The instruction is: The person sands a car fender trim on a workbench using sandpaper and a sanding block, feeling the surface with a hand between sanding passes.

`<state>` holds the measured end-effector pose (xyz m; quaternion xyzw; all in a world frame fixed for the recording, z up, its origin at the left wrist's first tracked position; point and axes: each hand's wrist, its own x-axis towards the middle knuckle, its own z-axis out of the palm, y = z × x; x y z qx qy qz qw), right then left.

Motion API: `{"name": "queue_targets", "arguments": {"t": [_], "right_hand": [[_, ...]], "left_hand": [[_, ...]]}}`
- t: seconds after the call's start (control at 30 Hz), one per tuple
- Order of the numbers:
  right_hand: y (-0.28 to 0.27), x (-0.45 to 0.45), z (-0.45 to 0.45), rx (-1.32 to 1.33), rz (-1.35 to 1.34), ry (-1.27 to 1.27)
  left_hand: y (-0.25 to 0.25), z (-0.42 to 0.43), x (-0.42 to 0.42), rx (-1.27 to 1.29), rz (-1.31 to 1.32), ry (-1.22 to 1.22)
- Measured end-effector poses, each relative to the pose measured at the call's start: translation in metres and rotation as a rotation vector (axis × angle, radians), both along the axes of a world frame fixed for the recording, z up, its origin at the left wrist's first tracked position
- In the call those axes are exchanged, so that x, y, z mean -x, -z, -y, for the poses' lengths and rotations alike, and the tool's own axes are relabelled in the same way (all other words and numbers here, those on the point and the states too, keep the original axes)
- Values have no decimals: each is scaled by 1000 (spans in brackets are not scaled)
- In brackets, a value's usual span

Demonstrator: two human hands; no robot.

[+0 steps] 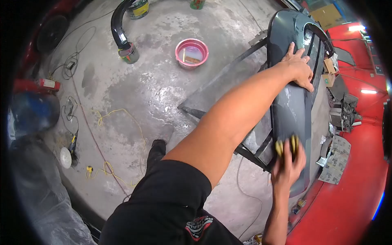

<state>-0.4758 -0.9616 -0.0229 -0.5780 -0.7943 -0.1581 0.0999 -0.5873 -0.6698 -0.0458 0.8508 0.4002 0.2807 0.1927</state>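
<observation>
A long dark grey car body panel (289, 110), wet and shiny in places, rests on a dark metal stand (249, 153) at the right. My left hand (297, 67) lies on its upper part with the fingers spread, beside a slotted opening. Lower on the panel, my right hand (288, 163) holds a yellow and black pad (281, 148) against the surface; the pad is blurred and partly hidden by my fingers.
A pink basin (192, 53) of cloudy water stands on the floor. Beyond it are a can (129, 54) under a curved black part (118, 28) and a polisher-like tool (66, 157). A yellow cord (122, 109) crosses the floor at left. Masking paper (335, 159) lies right.
</observation>
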Motion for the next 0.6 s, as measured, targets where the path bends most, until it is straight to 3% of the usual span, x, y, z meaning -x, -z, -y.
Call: {"name": "queue_targets", "arguments": {"t": [0.1, 0.27, 0.33, 0.53, 0.6], "right_hand": [[-4, 36, -62, -37, 8, -56], [25, -64, 76, -134, -159, 56], [28, -67, 88, -173, -213, 123], [-8, 11, -42, -45, -102, 12], [-8, -9, -14, -45, -109, 22]], "left_hand": [[-2, 0, 1, -18, -41, 0], [-3, 0, -1, -7, -53, 2], [-4, -1, 0, -8, -58, -6], [-3, -3, -5, -22, -94, -31], [-4, -2, -4, -19, -93, -14]]}}
